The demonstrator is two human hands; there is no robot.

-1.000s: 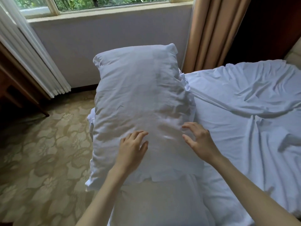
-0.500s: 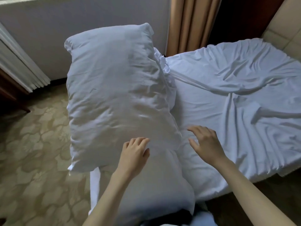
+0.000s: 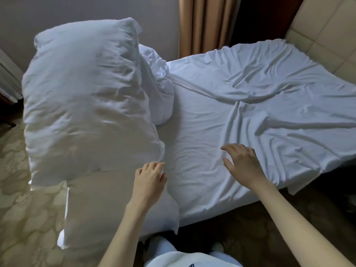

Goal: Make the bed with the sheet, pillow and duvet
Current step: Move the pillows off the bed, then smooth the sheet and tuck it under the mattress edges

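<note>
Pillow (image 3: 86, 105) near left hand (image 3: 149, 182); both grips loose, empty, right hand (image 3: 244, 164) over sheet (image 3: 250, 89).

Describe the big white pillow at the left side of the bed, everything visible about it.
The pillow is large, plump and rectangular, in a white, creased fabric case with a flat flange at its edges. It lies lengthwise at the bed's left edge, atop other white bedding, its far end toward the wall. Its right side overlaps a crumpled white bundle. The left hand sits at its near right corner, fingers loosely curled; contact is unclear. The right hand is apart from it, over the sheet.
</note>
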